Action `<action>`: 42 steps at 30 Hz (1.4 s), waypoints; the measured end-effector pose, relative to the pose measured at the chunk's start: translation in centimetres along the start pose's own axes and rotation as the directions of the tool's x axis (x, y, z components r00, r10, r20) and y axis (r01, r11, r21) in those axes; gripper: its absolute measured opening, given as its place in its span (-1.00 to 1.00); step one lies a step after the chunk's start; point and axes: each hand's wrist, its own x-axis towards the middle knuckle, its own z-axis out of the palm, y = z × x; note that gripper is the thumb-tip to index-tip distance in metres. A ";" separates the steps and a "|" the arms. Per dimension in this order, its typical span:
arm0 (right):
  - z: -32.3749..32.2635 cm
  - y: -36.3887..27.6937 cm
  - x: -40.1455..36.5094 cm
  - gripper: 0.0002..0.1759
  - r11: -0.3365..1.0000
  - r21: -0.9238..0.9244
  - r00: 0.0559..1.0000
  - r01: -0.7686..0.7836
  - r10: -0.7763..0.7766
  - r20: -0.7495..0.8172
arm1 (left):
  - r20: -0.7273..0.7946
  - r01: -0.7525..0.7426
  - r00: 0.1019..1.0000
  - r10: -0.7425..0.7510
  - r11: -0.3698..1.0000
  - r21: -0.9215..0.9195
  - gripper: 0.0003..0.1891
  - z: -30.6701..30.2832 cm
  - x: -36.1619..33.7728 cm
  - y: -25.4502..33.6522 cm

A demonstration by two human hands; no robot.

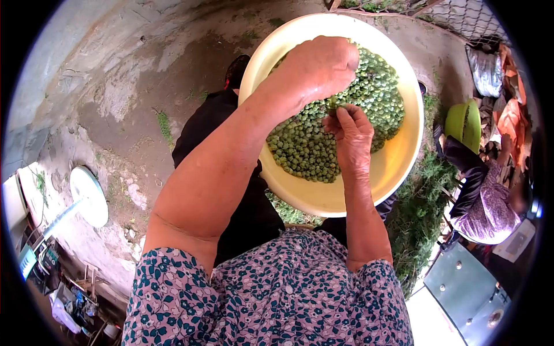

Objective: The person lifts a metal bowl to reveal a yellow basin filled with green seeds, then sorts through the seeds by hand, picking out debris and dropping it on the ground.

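A wide pale-yellow basin (329, 202) is in front of me, with many small round green fruits (306, 155) heaped in it; their exact kind is not clear. My left hand (330, 64) is over the far part of the heap, back of the hand up. Its fingers curl closed and point away from me, so what they hold is hidden. Lower and nearer, my right hand (353, 131) is over the middle of the fruits. Its thumb and fingers are pinched together at a small greenish bit (333, 106), too small to name.
To the right, another person (487, 202) in a purple patterned top sits near a green tub (464, 124). Orange and silver sacks lie beyond. A white round stand base (89, 196) is on the concrete at left. Grass (415, 213) grows beside the basin, and wire mesh (461, 20) borders the back.
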 end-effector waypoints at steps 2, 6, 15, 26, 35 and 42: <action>0.1 -1.1 -0.7 -0.88 0.999 0.028 1.000 0.021 -0.021 0.004 | 0.097 -0.059 0.993 0.063 0.997 -0.039 -0.74 0.7 0.0 -0.5; 0.5 -3.0 -1.7 -0.91 0.992 0.111 0.998 0.056 -0.058 0.018 | 0.150 -0.163 0.970 0.190 0.971 -0.175 -0.67 2.2 -0.4 -1.0; 0.3 -4.2 -2.6 -0.88 0.967 0.253 0.997 -0.016 -0.004 0.079 | 0.375 -0.051 0.910 0.178 0.945 -0.324 -0.75 0.9 -0.9 0.4; -0.3 -5.5 -2.8 -0.93 0.883 0.462 0.997 -0.083 0.070 0.045 | 0.463 0.183 0.863 0.201 0.731 -0.658 -0.85 1.5 -1.0 0.7; -9.0 -7.7 -4.7 -0.95 0.962 -0.152 0.922 0.225 -0.261 -0.287 | 0.531 0.044 0.826 0.188 0.918 -0.394 -0.79 1.7 -1.1 0.5; -24.5 -6.4 -10.9 -0.73 0.821 -0.482 0.691 -0.306 -0.157 -0.705 | 0.688 0.108 0.714 0.132 0.950 -0.294 -0.69 1.7 -1.7 1.4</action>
